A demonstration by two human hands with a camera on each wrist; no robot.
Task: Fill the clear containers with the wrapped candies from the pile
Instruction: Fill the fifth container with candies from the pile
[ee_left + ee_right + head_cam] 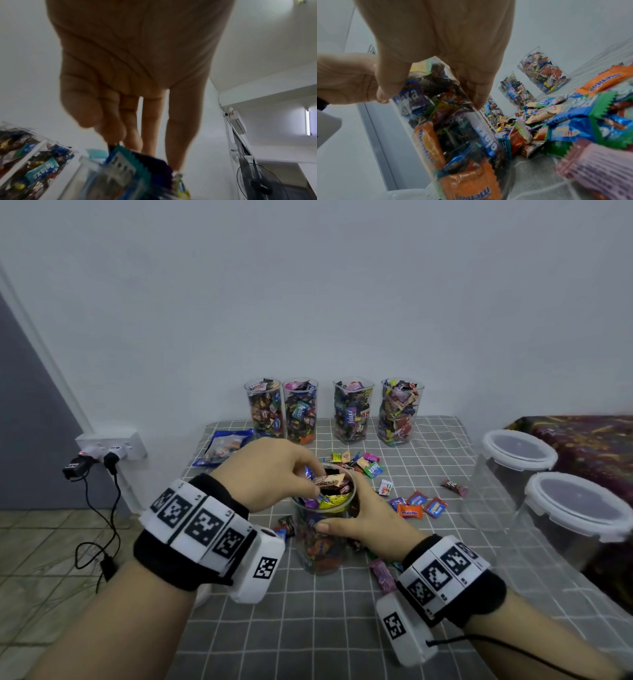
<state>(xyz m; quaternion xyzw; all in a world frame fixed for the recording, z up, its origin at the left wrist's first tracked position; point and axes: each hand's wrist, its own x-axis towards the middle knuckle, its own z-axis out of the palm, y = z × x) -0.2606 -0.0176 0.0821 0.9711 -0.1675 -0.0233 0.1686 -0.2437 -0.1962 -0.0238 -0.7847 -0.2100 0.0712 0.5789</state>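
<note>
The surface (342, 628) wears a grey cloth with a white grid. Wrist bands (191, 529) are black with white-and-black square markers. Loose candies (416, 505) show orange, blue, red and green wrappers. The lidded tubs (579, 508) have white rims; the bedspread (589, 436) is dark maroon, mottled yellow.

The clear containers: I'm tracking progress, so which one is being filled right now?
The near container, apart from the four full ones along the wall: the right hand grips its side while the left hand pushes candies into its top.
</note>
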